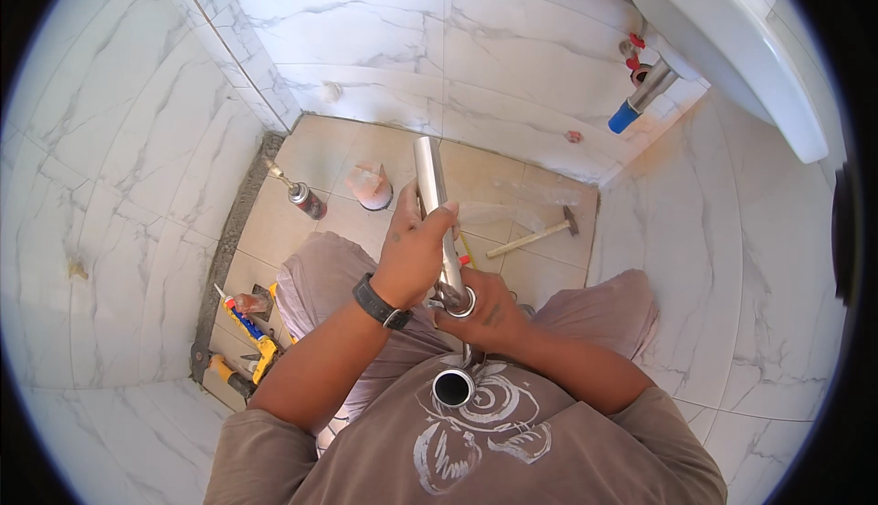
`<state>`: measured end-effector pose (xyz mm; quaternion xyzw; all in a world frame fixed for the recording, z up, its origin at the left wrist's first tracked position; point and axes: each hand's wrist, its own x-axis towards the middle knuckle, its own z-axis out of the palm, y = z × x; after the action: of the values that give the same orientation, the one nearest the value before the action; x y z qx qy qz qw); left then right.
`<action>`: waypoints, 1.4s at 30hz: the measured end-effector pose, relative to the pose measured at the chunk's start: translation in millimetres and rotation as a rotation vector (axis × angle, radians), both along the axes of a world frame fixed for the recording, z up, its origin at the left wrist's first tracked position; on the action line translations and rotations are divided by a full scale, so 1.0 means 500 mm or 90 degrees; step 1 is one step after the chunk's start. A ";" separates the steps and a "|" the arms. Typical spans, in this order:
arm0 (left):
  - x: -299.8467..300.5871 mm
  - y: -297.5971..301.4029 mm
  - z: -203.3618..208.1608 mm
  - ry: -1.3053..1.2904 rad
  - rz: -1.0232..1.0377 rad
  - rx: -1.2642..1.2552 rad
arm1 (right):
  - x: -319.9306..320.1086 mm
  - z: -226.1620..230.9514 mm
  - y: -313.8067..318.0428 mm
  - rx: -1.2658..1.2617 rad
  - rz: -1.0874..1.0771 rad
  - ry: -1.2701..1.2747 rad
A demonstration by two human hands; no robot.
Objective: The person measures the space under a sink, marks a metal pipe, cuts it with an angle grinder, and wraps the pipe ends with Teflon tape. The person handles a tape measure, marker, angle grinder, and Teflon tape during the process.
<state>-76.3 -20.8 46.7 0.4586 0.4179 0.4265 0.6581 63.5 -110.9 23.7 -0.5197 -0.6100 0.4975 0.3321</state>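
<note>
Seemingly chrome pipe [431,189] within left hand [413,251] fingers

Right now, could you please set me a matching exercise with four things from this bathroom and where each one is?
Things:
1. chrome tube
2. hammer
3. spray can
4. blue cap

Places:
A. on the floor tiles, right of the tube
B. under the white basin, on a pipe end
C. on the floor near the left wall
D. held in the left hand, with the right hand at its lower end

Pairs: 1-D, 2-A, 3-C, 4-B
</note>
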 end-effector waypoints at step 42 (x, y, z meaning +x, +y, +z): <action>-0.001 -0.003 0.005 -0.042 -0.027 -0.010 | 0.060 0.011 0.045 -0.052 0.190 0.010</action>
<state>-76.6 -22.2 49.4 0.4475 0.3894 0.4240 0.6843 93.7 -88.4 29.2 -0.4325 -0.6574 0.5695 0.2377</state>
